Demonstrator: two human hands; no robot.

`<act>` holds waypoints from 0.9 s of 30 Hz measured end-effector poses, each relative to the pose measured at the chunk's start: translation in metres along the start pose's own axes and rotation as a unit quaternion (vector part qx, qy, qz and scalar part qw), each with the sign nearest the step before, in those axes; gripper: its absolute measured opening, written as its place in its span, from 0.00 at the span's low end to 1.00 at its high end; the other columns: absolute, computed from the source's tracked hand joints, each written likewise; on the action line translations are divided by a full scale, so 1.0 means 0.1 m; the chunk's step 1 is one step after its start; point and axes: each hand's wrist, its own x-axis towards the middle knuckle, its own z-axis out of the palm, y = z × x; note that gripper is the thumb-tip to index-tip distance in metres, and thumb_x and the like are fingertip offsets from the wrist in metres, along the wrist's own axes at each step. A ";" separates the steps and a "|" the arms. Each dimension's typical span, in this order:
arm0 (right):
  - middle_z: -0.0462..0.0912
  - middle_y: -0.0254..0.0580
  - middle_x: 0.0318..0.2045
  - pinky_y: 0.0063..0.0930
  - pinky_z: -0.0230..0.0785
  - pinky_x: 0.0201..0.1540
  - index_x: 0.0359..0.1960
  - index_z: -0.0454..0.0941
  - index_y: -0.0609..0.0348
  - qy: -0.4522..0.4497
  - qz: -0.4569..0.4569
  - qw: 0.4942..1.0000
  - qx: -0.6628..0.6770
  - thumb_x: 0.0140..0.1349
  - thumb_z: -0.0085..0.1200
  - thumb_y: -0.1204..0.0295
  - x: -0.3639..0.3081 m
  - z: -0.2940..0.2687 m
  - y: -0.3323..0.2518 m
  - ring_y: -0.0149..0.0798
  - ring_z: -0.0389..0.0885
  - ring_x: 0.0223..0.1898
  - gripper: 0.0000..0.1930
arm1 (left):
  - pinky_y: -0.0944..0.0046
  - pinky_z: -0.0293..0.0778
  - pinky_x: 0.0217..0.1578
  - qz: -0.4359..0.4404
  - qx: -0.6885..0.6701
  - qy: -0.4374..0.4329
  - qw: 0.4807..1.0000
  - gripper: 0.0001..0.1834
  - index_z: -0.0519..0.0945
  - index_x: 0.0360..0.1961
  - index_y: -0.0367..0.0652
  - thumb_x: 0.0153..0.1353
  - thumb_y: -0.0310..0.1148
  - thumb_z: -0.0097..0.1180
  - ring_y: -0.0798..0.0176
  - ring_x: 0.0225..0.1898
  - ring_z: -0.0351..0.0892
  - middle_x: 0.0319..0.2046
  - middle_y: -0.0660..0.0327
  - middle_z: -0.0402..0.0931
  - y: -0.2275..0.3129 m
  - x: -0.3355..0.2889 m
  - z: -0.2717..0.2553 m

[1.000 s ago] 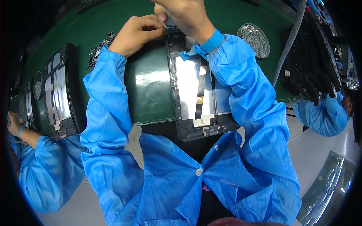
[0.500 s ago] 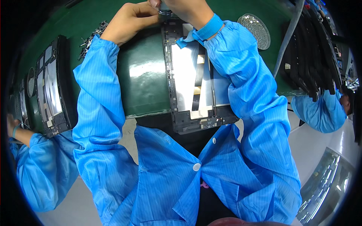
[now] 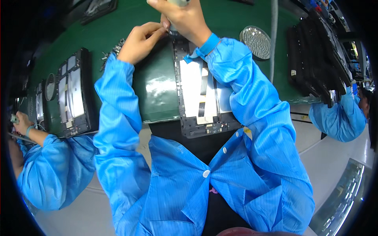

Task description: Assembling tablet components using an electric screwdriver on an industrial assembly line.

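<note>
A partly assembled tablet (image 3: pixel 189 86), with a black frame and silvery inner plates, lies in front of me, its near end jutting past the table edge. Wrapped round a thick, pale-handled screwdriver (image 3: pixel 179 2), my right hand (image 3: pixel 189 21) is held over the tablet's far left corner. The screwdriver's dark lower end points down there, its tip hidden. Beside it, my left hand (image 3: pixel 138 42) is closed in a pinch, fingertips touching or nearly touching the tool's lower end. Whatever those fingertips hold is too small to make out. A blue strap (image 3: pixel 208 44) circles my right wrist.
Small loose screws or metal parts (image 3: pixel 112 53) are heaped left of my left hand. A round dish of small parts (image 3: pixel 256 42) sits to the right, past a hanging grey cable (image 3: pixel 273 39). Stacked black frames (image 3: pixel 315 59) stand farther right. Co-workers' blue sleeves (image 3: pixel 53 173) flank me.
The whole view has shifted, and both hands now appear lower in the picture. More of the screwdriver's handle shows. At left, the co-worker's hand has risen with a tool in it.
</note>
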 end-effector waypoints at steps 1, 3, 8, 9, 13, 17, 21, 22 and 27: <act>0.78 0.32 0.18 0.20 0.61 0.17 0.39 0.81 0.62 -0.010 0.009 1.000 -0.003 0.64 0.63 0.70 0.00 -0.05 0.02 0.23 0.73 0.15 0.09 | 0.65 0.75 0.42 -0.004 -0.003 0.073 0.997 0.12 0.83 0.45 0.34 0.67 0.32 0.58 0.64 0.36 0.81 0.37 0.54 0.84 0.13 -0.04 0.03; 0.77 0.33 0.17 0.21 0.63 0.17 0.41 0.81 0.64 -0.028 -0.012 0.998 -0.058 0.63 0.63 0.61 0.03 -0.14 0.06 0.24 0.73 0.15 0.17 | 0.63 0.75 0.44 -0.006 0.034 0.176 0.984 0.13 0.82 0.47 0.35 0.67 0.33 0.58 0.59 0.40 0.82 0.41 0.52 0.83 0.51 -0.36 0.13; 0.77 0.32 0.16 0.22 0.68 0.20 0.44 0.81 0.62 -0.031 -0.010 0.997 -0.074 0.59 0.68 0.56 -0.01 -0.10 -0.14 0.24 0.75 0.16 0.22 | 0.47 0.69 0.58 0.020 0.204 0.029 0.978 0.36 0.76 0.59 0.41 0.51 0.46 0.72 0.36 0.58 0.72 0.60 0.40 0.69 1.61 -1.48 0.75; 0.77 0.32 0.16 0.22 0.68 0.20 0.44 0.81 0.62 -0.036 -0.013 0.997 -0.067 0.59 0.68 0.56 0.00 -0.10 -0.14 0.24 0.75 0.16 0.22 | 0.46 0.69 0.59 0.019 0.250 0.013 0.968 0.40 0.75 0.61 0.41 0.48 0.48 0.74 0.34 0.59 0.71 0.63 0.39 0.66 1.70 -1.61 0.92; 0.82 0.36 0.22 0.22 0.68 0.20 0.44 0.81 0.64 -0.060 0.025 0.998 0.004 0.61 0.65 0.65 0.06 -0.33 -0.31 0.26 0.77 0.17 0.16 | 0.44 0.67 0.62 0.016 0.277 0.063 0.959 0.46 0.73 0.63 0.42 0.45 0.52 0.75 0.31 0.61 0.69 0.66 0.37 0.61 1.51 -1.79 1.30; 0.83 0.38 0.22 0.23 0.71 0.21 0.41 0.81 0.66 0.002 -0.063 0.997 -0.039 0.64 0.63 0.68 0.08 -0.72 -0.90 0.30 0.80 0.18 0.12 | 0.43 0.68 0.61 0.000 0.307 0.083 0.948 0.41 0.73 0.64 0.41 0.50 0.47 0.72 0.31 0.60 0.70 0.65 0.37 0.63 1.38 -1.54 1.16; 0.85 0.49 0.45 0.23 0.67 0.22 0.53 0.78 0.68 0.063 -0.082 0.988 -0.117 0.61 0.57 0.70 -0.03 -1.27 -1.20 0.29 0.75 0.19 0.20 | 0.46 0.73 0.56 0.010 0.375 0.103 0.921 0.35 0.75 0.59 0.34 0.56 0.46 0.69 0.32 0.56 0.74 0.61 0.34 0.67 0.94 -0.77 0.78; 0.85 0.47 0.43 0.24 0.71 0.21 0.50 0.80 0.67 0.055 -0.050 0.993 -0.097 0.58 0.58 0.74 -0.07 -1.40 -1.29 0.30 0.79 0.19 0.18 | 0.47 0.74 0.55 0.004 0.386 0.108 0.916 0.34 0.76 0.57 0.33 0.57 0.47 0.68 0.32 0.55 0.75 0.60 0.33 0.68 0.79 -0.53 0.68; 0.86 0.41 0.37 0.22 0.66 0.17 0.44 0.82 0.67 0.077 -0.026 0.984 -0.159 0.58 0.55 0.75 -0.21 -1.72 -1.38 0.26 0.75 0.15 0.13 | 0.49 0.75 0.54 -0.021 0.425 0.095 0.900 0.34 0.77 0.56 0.34 0.60 0.54 0.62 0.35 0.55 0.76 0.57 0.35 0.72 -0.01 0.75 0.14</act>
